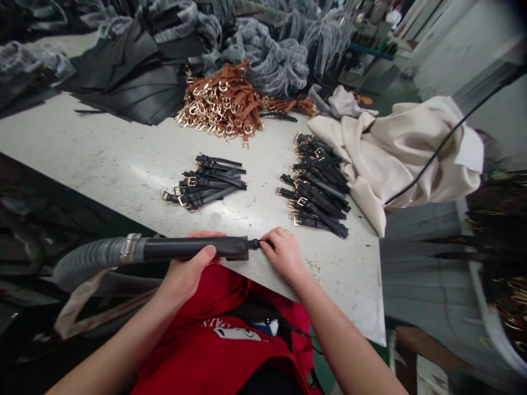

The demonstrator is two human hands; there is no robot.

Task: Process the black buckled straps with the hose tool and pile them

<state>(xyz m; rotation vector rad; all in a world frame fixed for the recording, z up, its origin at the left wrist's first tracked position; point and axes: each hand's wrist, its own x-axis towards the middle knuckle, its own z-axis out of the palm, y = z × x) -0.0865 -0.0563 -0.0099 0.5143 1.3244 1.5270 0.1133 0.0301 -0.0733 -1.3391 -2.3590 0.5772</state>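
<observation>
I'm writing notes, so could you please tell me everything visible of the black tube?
The black tube looks like smooth, rigid plastic and runs crosswise by the near edge of the table. Its left end joins a grey ribbed hose at a clamp; its right end is blunt. The left hand grips it, thumb on top. A strap in the right hand sits at its right end; contact is unclear.

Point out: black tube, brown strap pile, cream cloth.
Black tube (pixel 193 246): head view, on its mid-length.
Brown strap pile (pixel 228 99): head view, on its middle.
Cream cloth (pixel 403 145): head view, on its middle folds.
</observation>
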